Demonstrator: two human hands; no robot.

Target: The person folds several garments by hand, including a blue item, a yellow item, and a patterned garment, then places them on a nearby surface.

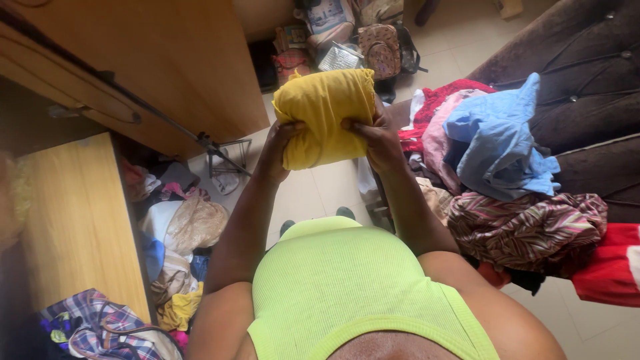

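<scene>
A folded yellow garment (pixel 325 113) is held up in front of me with both hands. My left hand (pixel 278 148) grips its lower left edge. My right hand (pixel 377 139) grips its lower right edge, thumb over the front. The cloth is bunched into a thick rectangular bundle. My arms reach forward from my lime green ribbed top (pixel 357 287).
A dark sofa (pixel 587 80) on the right carries a pile of clothes: a blue garment (pixel 497 137), a striped one (pixel 527 230), red pieces (pixel 613 263). A wooden wardrobe (pixel 153 60) stands at left with clothes heaped on the floor (pixel 180 233). Bags (pixel 380 48) lie ahead.
</scene>
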